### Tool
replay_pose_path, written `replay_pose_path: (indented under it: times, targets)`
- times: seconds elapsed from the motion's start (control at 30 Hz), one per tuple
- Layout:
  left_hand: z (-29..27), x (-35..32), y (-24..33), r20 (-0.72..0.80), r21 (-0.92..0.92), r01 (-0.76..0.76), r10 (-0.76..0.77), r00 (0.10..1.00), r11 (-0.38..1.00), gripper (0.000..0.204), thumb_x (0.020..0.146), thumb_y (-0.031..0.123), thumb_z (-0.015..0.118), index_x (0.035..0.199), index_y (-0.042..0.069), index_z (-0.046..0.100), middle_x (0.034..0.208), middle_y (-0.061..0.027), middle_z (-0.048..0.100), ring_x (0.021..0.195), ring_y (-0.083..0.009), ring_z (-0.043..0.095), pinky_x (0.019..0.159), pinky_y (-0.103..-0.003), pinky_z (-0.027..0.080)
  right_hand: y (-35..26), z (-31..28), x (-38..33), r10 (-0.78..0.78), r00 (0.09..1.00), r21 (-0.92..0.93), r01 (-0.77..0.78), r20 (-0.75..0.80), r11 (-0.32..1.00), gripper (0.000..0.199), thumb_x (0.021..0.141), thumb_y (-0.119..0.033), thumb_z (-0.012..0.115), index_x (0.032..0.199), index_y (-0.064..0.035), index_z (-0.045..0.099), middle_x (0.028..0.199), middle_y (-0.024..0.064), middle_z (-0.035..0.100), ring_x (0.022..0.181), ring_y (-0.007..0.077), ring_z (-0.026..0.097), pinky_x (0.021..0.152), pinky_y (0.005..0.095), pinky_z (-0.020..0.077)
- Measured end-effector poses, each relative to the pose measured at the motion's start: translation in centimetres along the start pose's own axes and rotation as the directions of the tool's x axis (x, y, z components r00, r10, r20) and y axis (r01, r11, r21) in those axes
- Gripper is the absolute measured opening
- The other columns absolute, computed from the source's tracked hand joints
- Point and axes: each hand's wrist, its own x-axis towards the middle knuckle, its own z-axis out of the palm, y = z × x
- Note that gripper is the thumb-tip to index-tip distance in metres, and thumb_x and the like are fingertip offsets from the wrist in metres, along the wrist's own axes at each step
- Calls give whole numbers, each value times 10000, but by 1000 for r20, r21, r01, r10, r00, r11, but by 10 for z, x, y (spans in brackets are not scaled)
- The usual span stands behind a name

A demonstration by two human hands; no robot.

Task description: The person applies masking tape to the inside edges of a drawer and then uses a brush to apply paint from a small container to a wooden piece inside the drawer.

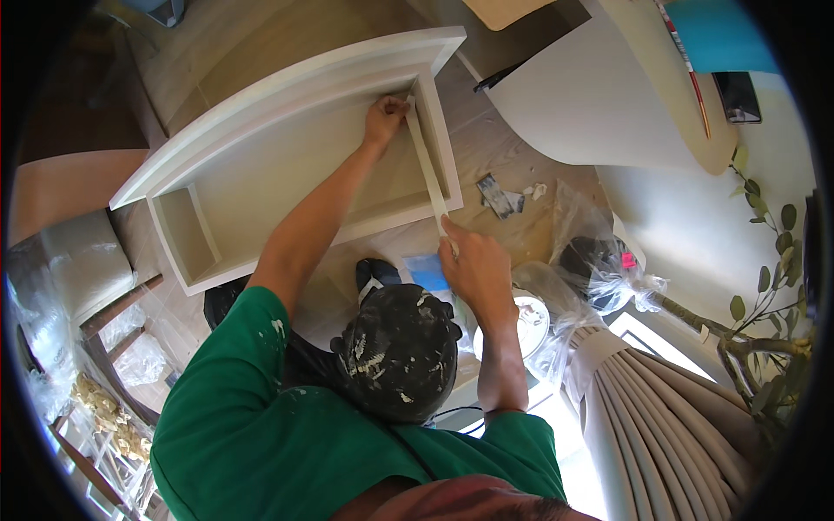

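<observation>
A long, pale strip of what looks like masking tape (426,161) runs along the inner right end of a cream-white wooden drawer (347,227). At its far end, in the drawer's far right corner, the fingers of my left hand (384,120) are closed on the strip. My right hand (479,267), just outside the drawer's near right corner, grips the near end with fingers curled. Between the two hands the strip looks taut. Whether my right palm hides more tape cannot be seen. The drawer's wide front panel (287,104) forms its far side.
A white tub (526,326) and clear plastic wrap (556,347) lie beside my right forearm. Paper scraps (497,195) are on the wooden floor. A white curved tabletop (591,95) stands at right, near a gathered curtain (660,417) and a leafy branch (764,347). A plastic-wrapped seat (74,260) is at left.
</observation>
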Motion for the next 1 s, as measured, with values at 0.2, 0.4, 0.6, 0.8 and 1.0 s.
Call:
replay_pose_path:
  times: [0.2, 0.4, 0.6, 0.8, 1.0]
  targets:
    - [5, -3, -1, -18, 7, -86, 86, 996, 996, 201, 917, 96, 763, 1077, -13, 707, 837, -58, 699, 689, -141, 623, 629, -290, 508, 3, 7, 3, 56, 997, -7, -55, 59, 998, 387, 960, -245, 604, 1303, -93, 703, 843, 235, 729, 803, 420, 725, 740, 536, 581]
    - [4, -16, 1, -93, 133, -208, 221, 971, 969, 187, 883, 88, 768, 1045, -3, 750, 930, -121, 736, 766, -185, 702, 664, -333, 536, 6, 10, 4, 33, 999, 10, -34, 35, 999, 379, 958, -231, 602, 1288, -76, 707, 832, 238, 726, 794, 426, 724, 731, 535, 582]
    - [24, -24, 3, -327, 518, -296, 506, 798, 802, 108, 853, 138, 809, 950, 91, 796, 919, -101, 682, 807, -268, 687, 733, -398, 538, 0, 8, 15, 34, 999, 7, -34, 21, 999, 381, 956, -226, 600, 1282, -61, 708, 820, 244, 722, 786, 424, 726, 728, 530, 585]
    - [31, -22, 1, -401, 547, -257, 519, 755, 797, 87, 830, 149, 825, 909, 122, 801, 914, -80, 683, 812, -294, 686, 722, -415, 534, 0, 8, 23, 22, 1000, -4, -22, 23, 1000, 382, 960, -233, 594, 1282, -59, 707, 827, 247, 725, 797, 424, 730, 735, 533, 586]
    - [36, -23, 3, -412, 557, -256, 531, 741, 790, 73, 827, 163, 820, 883, 122, 796, 904, -73, 698, 830, -298, 695, 711, -426, 535, 1, 13, 25, 24, 999, -3, -24, 24, 1000, 383, 965, -242, 589, 1282, -61, 708, 837, 248, 728, 804, 421, 732, 739, 530, 590]
